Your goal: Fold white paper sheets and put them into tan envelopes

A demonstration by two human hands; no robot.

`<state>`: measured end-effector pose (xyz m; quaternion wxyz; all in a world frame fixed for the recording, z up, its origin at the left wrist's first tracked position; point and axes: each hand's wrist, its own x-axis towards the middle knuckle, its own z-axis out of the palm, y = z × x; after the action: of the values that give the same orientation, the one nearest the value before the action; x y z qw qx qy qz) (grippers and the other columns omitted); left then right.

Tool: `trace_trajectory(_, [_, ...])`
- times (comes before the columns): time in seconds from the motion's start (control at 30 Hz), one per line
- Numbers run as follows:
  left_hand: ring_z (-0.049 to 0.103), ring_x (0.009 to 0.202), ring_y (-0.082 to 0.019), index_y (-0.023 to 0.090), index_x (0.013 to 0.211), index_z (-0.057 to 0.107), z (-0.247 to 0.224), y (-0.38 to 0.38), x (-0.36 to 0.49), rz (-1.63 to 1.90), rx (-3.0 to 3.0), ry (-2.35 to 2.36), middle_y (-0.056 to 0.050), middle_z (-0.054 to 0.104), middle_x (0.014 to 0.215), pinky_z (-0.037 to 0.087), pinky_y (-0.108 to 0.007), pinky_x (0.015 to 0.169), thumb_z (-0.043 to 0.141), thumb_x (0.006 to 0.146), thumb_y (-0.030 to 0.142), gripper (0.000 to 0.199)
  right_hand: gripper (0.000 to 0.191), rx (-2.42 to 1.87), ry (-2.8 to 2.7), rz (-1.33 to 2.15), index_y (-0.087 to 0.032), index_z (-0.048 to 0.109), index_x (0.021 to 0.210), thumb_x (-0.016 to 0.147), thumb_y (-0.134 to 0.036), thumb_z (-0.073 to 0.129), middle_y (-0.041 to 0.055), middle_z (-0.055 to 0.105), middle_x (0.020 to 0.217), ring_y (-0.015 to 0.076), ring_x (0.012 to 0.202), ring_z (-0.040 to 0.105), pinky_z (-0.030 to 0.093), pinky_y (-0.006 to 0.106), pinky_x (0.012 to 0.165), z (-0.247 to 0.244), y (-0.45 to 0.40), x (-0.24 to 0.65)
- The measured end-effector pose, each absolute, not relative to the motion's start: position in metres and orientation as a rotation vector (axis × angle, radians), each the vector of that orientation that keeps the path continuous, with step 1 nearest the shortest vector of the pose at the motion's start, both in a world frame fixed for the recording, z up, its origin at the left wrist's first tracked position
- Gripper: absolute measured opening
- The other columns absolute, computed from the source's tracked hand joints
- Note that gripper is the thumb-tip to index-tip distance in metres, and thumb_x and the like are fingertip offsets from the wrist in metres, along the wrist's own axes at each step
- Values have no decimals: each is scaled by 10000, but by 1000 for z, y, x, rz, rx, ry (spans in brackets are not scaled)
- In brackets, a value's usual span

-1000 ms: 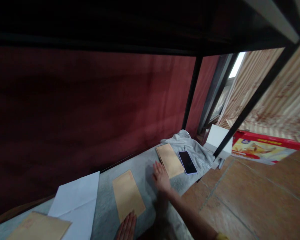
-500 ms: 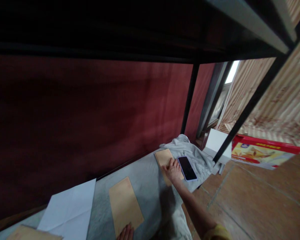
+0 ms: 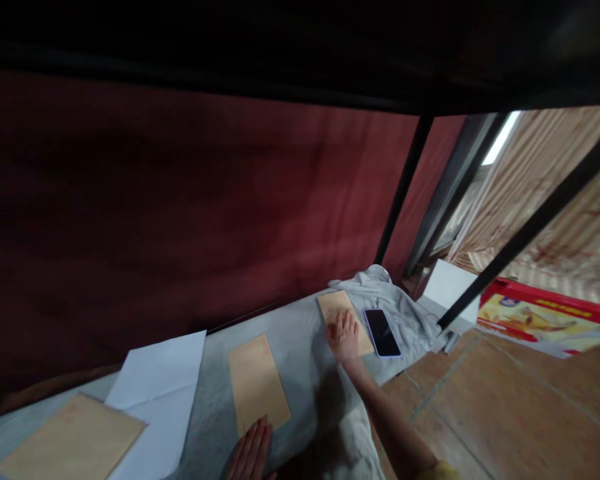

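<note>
My right hand (image 3: 344, 337) lies with its fingers spread on a tan envelope (image 3: 336, 301), just left of a smartphone (image 3: 383, 333) with a dark screen and a pale purple rim. Lower down, my left hand (image 3: 251, 453) rests with straight fingers at the near end of another tan envelope (image 3: 258, 380). White paper sheets (image 3: 173, 373) with a crease lie to the left. Partly covering them is a third tan envelope (image 3: 75, 437). All of this lies on a grey cloth surface (image 3: 300, 327).
A dark upper bunk or shelf (image 3: 230, 60) hangs low overhead, with a thin dark post (image 3: 405, 187) at the right. Behind stands a dark red panel (image 3: 205, 200). On the tiled floor (image 3: 510, 400) are a white box (image 3: 447, 290) and a red and yellow carton (image 3: 550, 317).
The view has shifted left and down, showing more of the left envelope and my left hand. My right hand stays on its envelope, which now looks like a single neat rectangle.
</note>
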<state>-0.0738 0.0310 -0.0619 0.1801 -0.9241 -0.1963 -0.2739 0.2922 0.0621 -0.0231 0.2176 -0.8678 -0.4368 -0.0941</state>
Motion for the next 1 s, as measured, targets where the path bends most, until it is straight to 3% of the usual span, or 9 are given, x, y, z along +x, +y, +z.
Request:
trace_trajectory(0.13, [426,1429,-217,215,1565,331,-44,8,-60,-554,-2734,-789,-48,500,1525,335,-359,1179,447,974,391,628,643,-1991,-1605,-100,-118,197,1586,1007,-333,376,194,297,1618,312,1487,301,361,537,1139,-42,56,200])
trace_trajectory(0.3, [460,1399,-245,181,1525,399,-40,-6,-57,-317,-2962,-966,-94,494,1525,297,-408,1193,473,967,403,605,594,-1729,-2095,205,-184,216,1588,1032,-312,381,123,293,1633,244,1508,266,319,488,1191,-51,22,104])
trace_trajectory(0.43, [465,1401,-256,174,1530,389,-46,-14,-73,-306,-3020,-1072,-109,477,1534,327,-407,1179,482,964,418,623,559,-1785,-2153,168,-183,283,1571,1050,-366,368,124,327,1614,243,1499,292,277,483,1211,-45,4,103])
trace_trajectory(0.63, [402,1447,-218,206,1557,329,-33,-18,-72,-399,-2951,-1344,-74,417,1580,315,-391,1192,368,1022,398,569,584,-1732,-2169,74,-170,240,1586,1053,-388,337,135,346,1601,263,1485,324,264,502,1212,-47,-17,122])
trace_trajectory(0.9, [240,1517,-260,65,1509,368,-14,58,-17,-376,-3039,-1506,-178,315,1617,144,-462,1237,276,1054,434,593,527,-1689,-2319,76,-189,368,1542,1017,-192,322,129,364,1599,305,1507,261,217,594,1211,-47,-32,127])
trace_trajectory(1.0, [261,1502,-290,44,1496,373,-15,89,-5,-353,-3043,-1517,-207,304,1613,198,-496,1218,342,1040,478,630,523,-1730,-2271,60,-140,348,1547,1041,-269,334,166,407,1567,307,1489,305,229,573,1214,-47,-32,127])
